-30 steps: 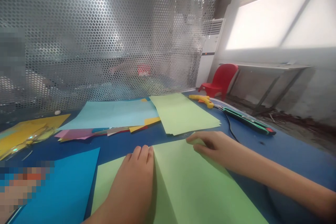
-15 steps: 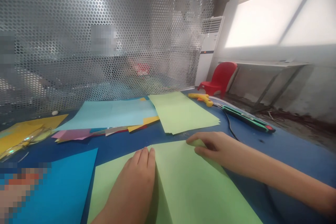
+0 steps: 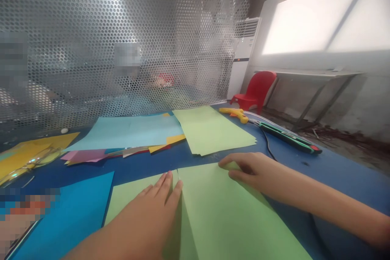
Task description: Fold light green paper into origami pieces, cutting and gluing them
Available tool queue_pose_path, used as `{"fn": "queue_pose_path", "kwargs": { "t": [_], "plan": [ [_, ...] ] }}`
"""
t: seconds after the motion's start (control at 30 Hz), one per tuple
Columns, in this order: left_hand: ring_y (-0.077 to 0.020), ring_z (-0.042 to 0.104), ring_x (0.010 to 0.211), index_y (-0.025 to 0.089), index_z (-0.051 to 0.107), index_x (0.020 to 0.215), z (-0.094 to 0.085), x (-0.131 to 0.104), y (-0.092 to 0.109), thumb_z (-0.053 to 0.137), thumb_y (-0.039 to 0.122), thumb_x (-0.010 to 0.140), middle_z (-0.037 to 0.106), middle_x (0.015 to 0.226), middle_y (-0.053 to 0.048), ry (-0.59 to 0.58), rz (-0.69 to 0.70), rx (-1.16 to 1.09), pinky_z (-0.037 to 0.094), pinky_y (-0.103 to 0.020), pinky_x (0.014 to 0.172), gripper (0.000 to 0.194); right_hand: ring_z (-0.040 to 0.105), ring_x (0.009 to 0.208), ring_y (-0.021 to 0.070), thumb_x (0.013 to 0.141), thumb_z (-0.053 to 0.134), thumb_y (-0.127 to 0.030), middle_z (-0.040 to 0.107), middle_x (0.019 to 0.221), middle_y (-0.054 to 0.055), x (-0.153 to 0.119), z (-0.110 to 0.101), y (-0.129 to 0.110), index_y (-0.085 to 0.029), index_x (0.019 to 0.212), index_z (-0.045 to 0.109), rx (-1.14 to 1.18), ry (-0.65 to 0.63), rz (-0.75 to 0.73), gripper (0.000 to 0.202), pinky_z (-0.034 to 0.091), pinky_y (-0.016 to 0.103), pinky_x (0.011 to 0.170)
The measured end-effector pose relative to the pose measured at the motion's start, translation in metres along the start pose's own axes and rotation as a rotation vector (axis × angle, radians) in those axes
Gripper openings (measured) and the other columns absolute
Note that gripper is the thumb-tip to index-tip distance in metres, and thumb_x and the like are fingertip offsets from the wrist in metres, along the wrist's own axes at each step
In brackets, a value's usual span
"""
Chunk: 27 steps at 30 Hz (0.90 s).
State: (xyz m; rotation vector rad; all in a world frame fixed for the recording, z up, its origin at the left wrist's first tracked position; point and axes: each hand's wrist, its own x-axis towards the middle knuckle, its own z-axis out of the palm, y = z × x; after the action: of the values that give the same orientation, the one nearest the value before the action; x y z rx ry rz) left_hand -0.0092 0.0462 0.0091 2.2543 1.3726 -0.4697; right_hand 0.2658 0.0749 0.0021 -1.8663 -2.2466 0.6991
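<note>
A large light green paper (image 3: 231, 215) lies in front of me, with a crease or edge running down its middle and a shadow along it. My left hand (image 3: 155, 207) rests flat on its left part, fingers stretched and slightly apart, fingertips beside that line near the far edge. At the far right corner my right hand (image 3: 246, 170) is curled over the paper, with forefinger and thumb gripping it near its edge. A blue sheet (image 3: 70, 207) lies to the left of the green paper.
Further back are a light green paper stack (image 3: 213, 130), a pale blue sheet (image 3: 131, 130) and yellow sheets (image 3: 39, 150) under glasses (image 3: 27, 166). A yellow glue gun (image 3: 236, 114) and green-black cutter (image 3: 289, 136) lie right. A perforated metal screen (image 3: 122, 24) stands behind.
My left hand has shifted slightly and turned, its fingers spreading and its forearm swinging left, still on the green paper. My right hand keeps nearly the same place.
</note>
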Motion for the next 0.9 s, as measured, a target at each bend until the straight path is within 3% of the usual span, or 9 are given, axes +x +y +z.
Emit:
{"fn": "queue_pose_path", "kwargs": {
  "t": [0.13, 0.27, 0.37, 0.53, 0.9],
  "plan": [
    [-0.0456, 0.011, 0.153, 0.024, 0.021, 0.163, 0.008, 0.006, -0.005, 0.078, 0.026, 0.08, 0.004, 0.167, -0.013, -0.005, -0.004, -0.01, 0.023, -0.068, 0.122, 0.101, 0.044, 0.057, 0.0173, 0.093, 0.054, -0.045, 0.049, 0.064, -0.001, 0.001, 0.0, 0.001, -0.023, 0.121, 0.077, 0.001, 0.011, 0.002, 0.042, 0.033, 0.029, 0.054],
    [-0.0448, 0.004, 0.154, 0.019, 0.012, 0.163, 0.005, 0.006, -0.001, 0.088, 0.046, 0.069, -0.003, 0.166, -0.013, -0.032, 0.002, -0.022, 0.017, -0.065, 0.124, 0.123, 0.043, 0.057, 0.0171, 0.093, 0.055, -0.044, 0.051, 0.064, -0.001, 0.003, 0.001, 0.001, -0.022, 0.122, 0.076, 0.004, 0.027, 0.008, 0.042, 0.034, 0.028, 0.053],
    [-0.0414, 0.003, 0.156, 0.017, 0.009, 0.163, -0.003, 0.003, 0.004, 0.082, 0.061, 0.07, -0.006, 0.166, -0.011, -0.052, -0.007, -0.041, 0.016, -0.061, 0.124, 0.126, 0.043, 0.057, 0.0169, 0.092, 0.056, -0.042, 0.051, 0.064, -0.001, 0.003, 0.0, 0.001, -0.021, 0.121, 0.077, -0.002, 0.032, 0.013, 0.042, 0.034, 0.028, 0.053],
    [-0.0393, 0.008, 0.157, 0.019, 0.007, 0.163, -0.011, 0.0, 0.009, 0.081, 0.064, 0.069, -0.004, 0.166, -0.01, -0.066, -0.019, -0.045, 0.021, -0.058, 0.123, 0.128, 0.042, 0.057, 0.0171, 0.094, 0.051, -0.042, 0.053, 0.066, 0.0, 0.004, 0.001, 0.003, -0.022, 0.123, 0.076, -0.015, 0.023, 0.016, 0.043, 0.033, 0.028, 0.053],
    [-0.043, 0.008, 0.155, 0.024, 0.012, 0.162, -0.01, 0.004, -0.001, 0.088, 0.043, 0.068, -0.005, 0.165, -0.011, -0.109, 0.018, 0.002, 0.024, -0.064, 0.12, 0.123, 0.049, 0.059, 0.018, 0.093, 0.054, -0.043, 0.054, 0.068, 0.0, 0.001, -0.002, 0.002, -0.024, 0.122, 0.075, -0.031, 0.009, 0.044, 0.041, 0.033, 0.028, 0.054]
  ]
}}
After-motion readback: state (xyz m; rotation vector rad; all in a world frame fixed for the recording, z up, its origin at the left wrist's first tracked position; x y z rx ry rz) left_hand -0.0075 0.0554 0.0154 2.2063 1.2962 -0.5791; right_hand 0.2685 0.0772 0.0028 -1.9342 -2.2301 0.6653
